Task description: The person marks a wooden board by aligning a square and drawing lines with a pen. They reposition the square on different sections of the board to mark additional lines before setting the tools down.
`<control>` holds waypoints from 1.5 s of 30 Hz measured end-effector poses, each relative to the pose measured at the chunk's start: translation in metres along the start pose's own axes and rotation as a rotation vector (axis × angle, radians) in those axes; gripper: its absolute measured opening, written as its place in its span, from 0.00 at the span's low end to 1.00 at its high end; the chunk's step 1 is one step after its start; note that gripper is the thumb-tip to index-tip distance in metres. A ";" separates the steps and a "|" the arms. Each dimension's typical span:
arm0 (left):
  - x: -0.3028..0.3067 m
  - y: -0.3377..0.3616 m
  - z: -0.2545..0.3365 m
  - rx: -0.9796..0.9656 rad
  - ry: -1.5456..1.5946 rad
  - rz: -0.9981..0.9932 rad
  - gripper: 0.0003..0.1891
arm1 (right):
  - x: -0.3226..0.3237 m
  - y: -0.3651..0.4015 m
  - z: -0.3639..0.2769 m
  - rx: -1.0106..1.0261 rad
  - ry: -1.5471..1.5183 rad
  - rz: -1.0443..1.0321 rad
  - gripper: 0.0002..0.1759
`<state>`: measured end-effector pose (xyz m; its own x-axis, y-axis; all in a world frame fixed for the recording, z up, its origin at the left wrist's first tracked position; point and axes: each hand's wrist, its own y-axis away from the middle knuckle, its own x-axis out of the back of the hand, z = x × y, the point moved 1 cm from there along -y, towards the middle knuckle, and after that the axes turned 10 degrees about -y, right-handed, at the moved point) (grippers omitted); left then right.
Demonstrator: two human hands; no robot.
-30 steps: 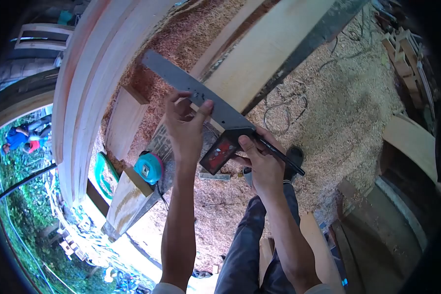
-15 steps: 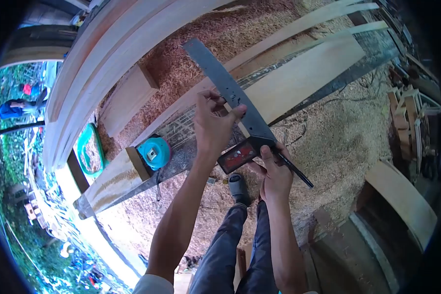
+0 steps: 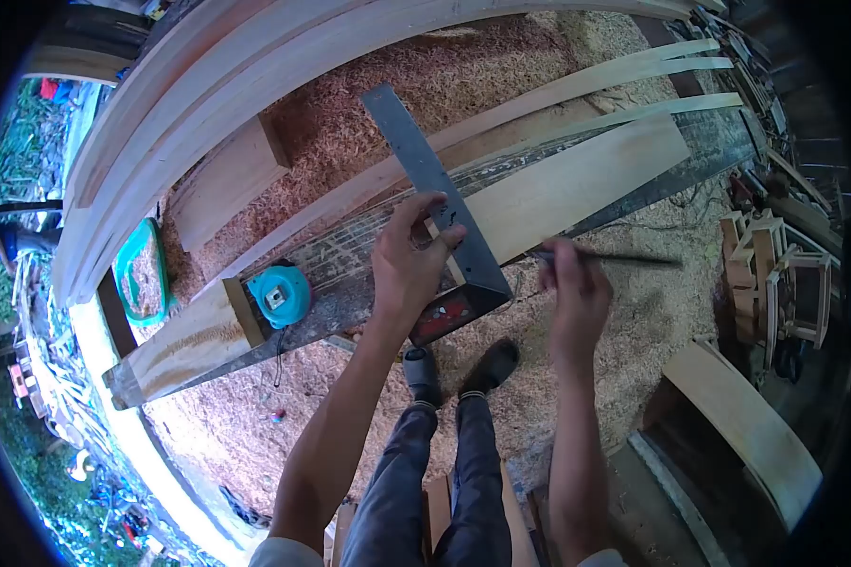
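A metal try square [image 3: 435, 175] lies across the end of a pale flat board [image 3: 586, 180], its dark stock with a red patch hanging over the near side. My left hand [image 3: 411, 255] is closed on the square's blade, thumb on top and fingers at its left edge. Right of the square, my right hand [image 3: 577, 298] holds a dark pencil [image 3: 624, 257], its tip near the board's near edge. A blue tape measure [image 3: 280, 296] sits on the workbench [image 3: 336, 265] to the left, beside a short wood piece [image 3: 194, 350].
Long curved boards [image 3: 246, 94] span the upper left. A green basin [image 3: 142, 274] of shavings stands at the left. Wood shavings cover the floor [image 3: 671, 307]. Small wooden frames [image 3: 752, 274] and a curved panel [image 3: 747, 425] are at the right. A person [image 3: 14, 241] is at the far left.
My right hand has let go of the square's stock and moved right, with the pencil now pointing left toward the board. The view has shifted, and both feet now show.
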<state>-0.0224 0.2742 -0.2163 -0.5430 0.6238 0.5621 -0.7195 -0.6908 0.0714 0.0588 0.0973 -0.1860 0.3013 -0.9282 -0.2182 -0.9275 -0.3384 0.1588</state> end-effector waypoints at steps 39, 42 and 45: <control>-0.002 0.006 0.010 0.136 0.184 -0.021 0.27 | 0.010 0.041 0.028 -0.303 -0.049 0.017 0.13; -0.003 0.013 0.009 0.138 0.228 -0.014 0.32 | -0.020 0.062 0.041 -0.455 -0.347 0.117 0.14; 0.004 0.017 0.004 0.164 0.244 -0.049 0.36 | -0.037 0.081 0.058 -0.375 -0.228 0.058 0.16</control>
<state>-0.0354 0.2632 -0.2100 -0.6121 0.7134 0.3412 -0.6784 -0.6954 0.2370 -0.0400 0.1134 -0.2204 0.1559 -0.9037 -0.3988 -0.7840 -0.3588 0.5066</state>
